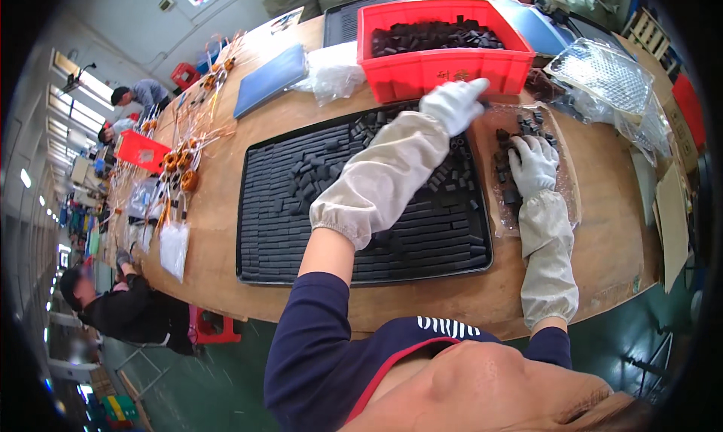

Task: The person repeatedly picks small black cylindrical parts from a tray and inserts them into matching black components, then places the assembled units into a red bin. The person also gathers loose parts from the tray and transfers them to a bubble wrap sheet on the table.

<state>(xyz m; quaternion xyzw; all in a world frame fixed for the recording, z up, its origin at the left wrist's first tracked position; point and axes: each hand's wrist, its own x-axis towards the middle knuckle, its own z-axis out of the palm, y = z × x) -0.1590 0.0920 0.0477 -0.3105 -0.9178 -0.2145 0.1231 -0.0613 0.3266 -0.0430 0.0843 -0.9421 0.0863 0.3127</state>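
Workshop floor, long wooden table (226, 206) with other workers seated along its far left stretch. Left hand (454, 103), white glove and beige sleeve cover, reaches across to the far right corner of the black tray (256, 228), just at the front wall of the red bin (440, 70). Fingers are bunched together and pointing away from the person; whether they pinch a piece cannot be told, the fingertips blur against the bin wall. Right hand (533, 163), same glove, lies palm down with fingers loosely spread on a heap of small black blocks (520, 134) on a clear plastic sheet (568, 198), near the table's right edge. It presses on the heap rather than clamping a single block.

Key relation: the loose blocks lie directly under and just beyond the right hand, to the right of the tray; the right hand is the nearer one. The tray's open spots lie at its far right corner, beneath the left hand.

The blocks are small, dark, matte, short rectangular bars. In the tray they sit in tight rows with long axes running left-right, neat along the near edge, jumbled toward the far edge. The red bin holds more of them, piled loose.

Beyond: clear textured plastic trays (602, 74) at the far right corner, a blue flat pad (271, 78), a crumpled clear bag (331, 70), orange wire coils (181, 164) along the left edge.
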